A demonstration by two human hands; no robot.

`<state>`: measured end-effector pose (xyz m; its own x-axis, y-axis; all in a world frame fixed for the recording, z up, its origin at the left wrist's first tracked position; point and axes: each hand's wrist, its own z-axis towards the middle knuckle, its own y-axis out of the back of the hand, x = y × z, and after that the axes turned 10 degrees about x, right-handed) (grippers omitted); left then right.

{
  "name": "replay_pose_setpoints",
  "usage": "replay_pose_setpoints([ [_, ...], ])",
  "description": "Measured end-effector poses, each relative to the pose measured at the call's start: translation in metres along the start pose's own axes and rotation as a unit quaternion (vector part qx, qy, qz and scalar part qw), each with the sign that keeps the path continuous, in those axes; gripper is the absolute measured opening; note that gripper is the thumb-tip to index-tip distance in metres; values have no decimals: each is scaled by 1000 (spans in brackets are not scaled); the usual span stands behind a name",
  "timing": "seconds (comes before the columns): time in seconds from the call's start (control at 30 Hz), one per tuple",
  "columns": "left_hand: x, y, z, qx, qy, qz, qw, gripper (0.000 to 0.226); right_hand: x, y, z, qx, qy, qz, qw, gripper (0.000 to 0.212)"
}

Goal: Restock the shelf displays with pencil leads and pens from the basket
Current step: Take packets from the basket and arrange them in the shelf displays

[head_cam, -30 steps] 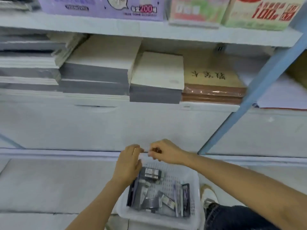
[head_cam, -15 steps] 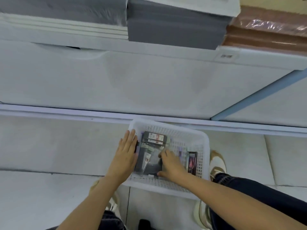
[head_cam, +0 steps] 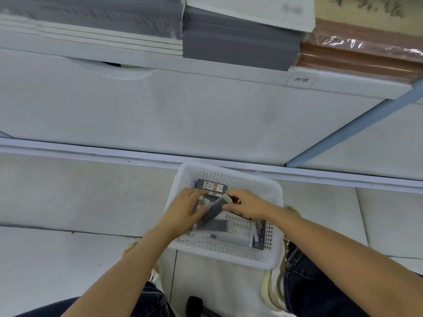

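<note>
Item: dark pencil-lead pack point(head_cam: 211, 212), raised aslant inside the white basket point(head_cam: 217, 250) on the floor. Left hand point(head_cam: 184, 210) grips its near end. Right hand point(head_cam: 248, 204) pinches the pale-capped far end. Half a second ago both hands lay among the packs. One is now picked, shelving likely next. Red-labelled pack point(head_cam: 212, 186) remains, far side.

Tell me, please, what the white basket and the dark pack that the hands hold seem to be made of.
The white basket looks like moulded plastic, smooth and slightly glossy: its walls carry regular rows of small slots and its corners are rounded. The dark pack is probably a slim hard plastic case, dark grey with a pale cap at one end; motion blur leaves its finish uncertain.
</note>
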<state>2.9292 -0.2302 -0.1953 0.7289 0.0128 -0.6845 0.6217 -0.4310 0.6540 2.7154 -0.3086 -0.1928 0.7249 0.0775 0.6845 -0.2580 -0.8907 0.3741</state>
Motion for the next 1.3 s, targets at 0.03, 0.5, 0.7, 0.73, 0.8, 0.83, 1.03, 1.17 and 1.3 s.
replay_pose_setpoints([
  [0.03,-6,-1,2,35,21,-49,998,48,6,4,0,-2,14,12,1000,20],
  [0.5,0,24,0,78,183,-464,863,26,39,-4,13,-71,70,352,931,20],
  [0.7,12,25,-12,26,213,-410,886,13,-13,-45,8,11,-129,-60,990,37],
  [0.73,13,24,-13,25,217,-403,889,13,-20,-53,7,16,-143,-117,983,38],
  [0.8,14,22,-13,23,228,-396,889,16,-31,-65,6,1,-141,-201,969,27],
  [0.83,14,21,-13,25,232,-397,888,17,-34,-69,6,-6,-136,-221,966,20],
  [1.03,11,19,-10,21,229,-400,887,18,-41,-63,8,16,-111,-188,976,12],
  [1.17,7,22,-10,19,237,-394,888,22,-33,-39,1,63,-69,-102,990,13],
  [1.3,-5,36,-5,-7,231,-399,888,18,2,18,-8,-6,-8,-29,1000,10],
])
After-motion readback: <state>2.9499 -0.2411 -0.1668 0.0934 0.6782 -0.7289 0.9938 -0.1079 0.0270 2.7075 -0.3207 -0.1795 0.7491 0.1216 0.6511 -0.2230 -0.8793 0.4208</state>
